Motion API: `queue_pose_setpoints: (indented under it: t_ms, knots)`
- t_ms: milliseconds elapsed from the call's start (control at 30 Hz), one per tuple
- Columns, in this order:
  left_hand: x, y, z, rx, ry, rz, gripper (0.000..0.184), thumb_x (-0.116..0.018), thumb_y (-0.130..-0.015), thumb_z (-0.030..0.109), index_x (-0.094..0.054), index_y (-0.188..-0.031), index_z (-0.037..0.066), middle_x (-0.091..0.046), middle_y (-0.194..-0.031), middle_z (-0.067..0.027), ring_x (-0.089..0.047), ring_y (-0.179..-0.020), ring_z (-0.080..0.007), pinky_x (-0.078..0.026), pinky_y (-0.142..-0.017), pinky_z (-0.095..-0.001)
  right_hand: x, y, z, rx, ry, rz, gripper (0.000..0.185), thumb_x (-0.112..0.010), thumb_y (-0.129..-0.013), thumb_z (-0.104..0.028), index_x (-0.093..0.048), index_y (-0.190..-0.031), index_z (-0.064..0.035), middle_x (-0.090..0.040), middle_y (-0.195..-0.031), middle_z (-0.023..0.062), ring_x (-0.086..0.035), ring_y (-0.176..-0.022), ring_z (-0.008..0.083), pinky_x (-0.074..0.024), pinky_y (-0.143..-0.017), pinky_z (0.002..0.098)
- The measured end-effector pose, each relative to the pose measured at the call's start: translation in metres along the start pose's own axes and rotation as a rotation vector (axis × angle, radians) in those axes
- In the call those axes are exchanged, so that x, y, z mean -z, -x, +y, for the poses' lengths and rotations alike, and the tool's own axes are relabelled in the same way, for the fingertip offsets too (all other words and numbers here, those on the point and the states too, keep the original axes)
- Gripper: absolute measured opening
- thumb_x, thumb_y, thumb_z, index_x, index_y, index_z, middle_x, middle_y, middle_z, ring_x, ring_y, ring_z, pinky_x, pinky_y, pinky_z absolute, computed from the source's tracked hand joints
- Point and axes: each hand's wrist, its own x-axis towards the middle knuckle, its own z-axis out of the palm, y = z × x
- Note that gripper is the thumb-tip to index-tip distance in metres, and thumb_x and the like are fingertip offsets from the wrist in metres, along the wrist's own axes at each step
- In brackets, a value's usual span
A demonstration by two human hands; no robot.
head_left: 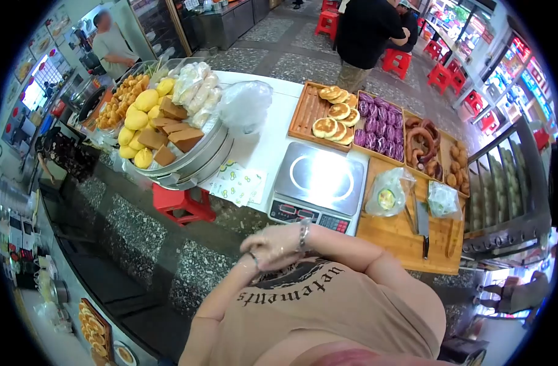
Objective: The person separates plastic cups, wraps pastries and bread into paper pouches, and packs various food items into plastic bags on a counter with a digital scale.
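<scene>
My right hand (pixel 268 239), with a beaded bracelet at its wrist, lies over my left hand (pixel 279 261) in front of my shirt. The two hands touch and overlap. Their fingers are blurred and partly hidden, and no object shows in them. A thin band circles my left wrist. Just beyond the hands is a digital scale (pixel 319 177) with a bare metal plate. Right of it, a wooden board (pixel 383 235) bears a knife (pixel 422 222), tongs (pixel 452 238) and two bagged items, one of them a clear bag (pixel 387 192).
A large round steamer (pixel 199 161) holds yellow buns and brown blocks. Wooden trays hold flat cakes (pixel 339 111), purple rolls (pixel 380 128) and brown rings (pixel 422 143). A red stool (pixel 182 204) stands below the steamer. A person (pixel 111 46) stands at the back left; another (pixel 367 30) stands beyond the trays.
</scene>
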Motion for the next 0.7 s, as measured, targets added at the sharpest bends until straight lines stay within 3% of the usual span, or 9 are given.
queue_pose_setpoints:
  t_ms: [67, 200, 267, 300, 333, 367, 467, 567, 700]
  knots:
    - [0.005, -0.013, 0.025, -0.059, -0.176, -0.099, 0.021, -0.052, -0.091, 0.017, -0.06, -0.103, 0.002, -0.061, -0.103, -0.0123, -0.057, -0.099, -0.0219, -0.042, -0.092, -0.0348, 0.02, 0.019, 0.009, 0.031, -0.172, 0.237, 0.059, -0.059, -0.083, -0.039, -0.048, -0.127, -0.0025, -0.059, -0.114, 0.0167, -0.056, -0.106, 0.0294, -0.0427, -0.093, 0.038]
    - [0.029, -0.036, 0.036, -0.1, -0.245, -0.094, 0.015, -0.055, -0.09, 0.011, -0.064, -0.096, 0.001, -0.062, -0.099, -0.0122, -0.058, -0.095, -0.0211, -0.043, -0.09, -0.0338, 0.042, 0.062, 0.016, 0.062, -0.387, 0.405, 0.054, -0.056, -0.088, -0.034, -0.046, -0.132, -0.0033, -0.056, -0.122, 0.0142, -0.051, -0.116, 0.0233, -0.0369, -0.099, 0.033]
    - [0.045, -0.039, 0.022, -0.06, -0.073, -0.025, 0.02, -0.05, -0.092, 0.016, -0.062, -0.091, 0.0, -0.062, -0.093, -0.0124, -0.059, -0.088, -0.0206, -0.046, -0.081, -0.0324, 0.041, 0.064, 0.012, -0.05, -0.817, 0.404, 0.054, -0.057, -0.089, -0.032, -0.044, -0.133, -0.0029, -0.056, -0.114, 0.0067, -0.052, -0.105, 0.0154, -0.0391, -0.093, 0.0287]
    - [0.05, -0.042, 0.024, -0.032, 0.211, -0.087, 0.021, -0.05, -0.091, 0.017, -0.061, -0.089, -0.001, -0.061, -0.099, -0.0131, -0.058, -0.088, -0.0204, -0.046, -0.082, -0.0332, 0.035, 0.059, 0.013, 0.019, -0.788, 0.508, 0.057, -0.057, -0.09, -0.03, -0.04, -0.136, -0.0026, -0.053, -0.099, -0.001, -0.048, -0.088, 0.0085, -0.0406, -0.082, 0.0242]
    - [0.053, -0.044, 0.024, -0.001, 0.497, -0.146, 0.023, -0.05, -0.09, 0.018, -0.061, -0.088, -0.002, -0.06, -0.104, -0.0138, -0.058, -0.089, -0.0203, -0.045, -0.084, -0.0339, 0.03, 0.052, 0.019, 0.012, -0.792, 0.518, 0.057, -0.057, -0.09, -0.03, -0.04, -0.136, -0.0026, -0.053, -0.099, -0.001, -0.048, -0.088, 0.0085, -0.0406, -0.082, 0.0242]
    - [0.059, -0.049, 0.018, 0.009, 0.584, -0.183, 0.027, -0.045, -0.093, 0.021, -0.059, -0.086, -0.002, -0.061, -0.095, -0.0117, -0.057, -0.082, -0.0184, -0.046, -0.08, -0.0323, 0.028, 0.044, 0.023, 0.017, -0.772, 0.513, 0.056, -0.057, -0.089, -0.03, -0.039, -0.136, -0.0028, -0.05, -0.094, -0.0026, -0.045, -0.083, 0.007, -0.0397, -0.078, 0.0225]
    - [0.067, -0.053, 0.01, 0.2, 0.642, 0.037, 0.026, -0.044, -0.094, 0.022, -0.058, -0.086, 0.001, -0.06, -0.082, -0.0091, -0.056, -0.076, -0.0169, -0.046, -0.072, -0.0293, 0.03, 0.021, 0.036, 0.069, -0.812, 0.475, 0.059, -0.057, -0.088, -0.016, -0.031, -0.139, -0.0041, -0.052, -0.087, -0.0023, -0.049, -0.078, 0.0062, -0.0424, -0.075, 0.0217]
    - [0.085, -0.064, 0.038, 0.233, 0.612, 0.04, 0.026, -0.046, -0.095, 0.026, -0.055, -0.084, 0.004, -0.057, -0.072, -0.0057, -0.054, -0.067, -0.0168, -0.045, -0.06, -0.029, 0.034, -0.013, 0.043, 0.108, -1.094, 0.636, 0.048, -0.058, -0.084, -0.01, -0.04, -0.129, -0.0061, -0.047, -0.074, -0.0036, -0.039, -0.055, 0.0037, -0.0319, -0.05, 0.0176]
    - [0.124, -0.071, 0.034, 0.25, 0.507, 0.064, 0.034, -0.046, -0.094, 0.037, -0.046, -0.072, 0.011, -0.047, -0.062, -0.0023, -0.044, -0.053, -0.0153, -0.037, -0.048, -0.0276, 0.042, -0.05, 0.039, 0.034, -1.122, 0.806, 0.047, -0.065, -0.085, -0.016, -0.044, -0.126, -0.0086, -0.054, -0.09, -0.0023, -0.05, -0.072, 0.0052, -0.0434, -0.061, 0.0194]
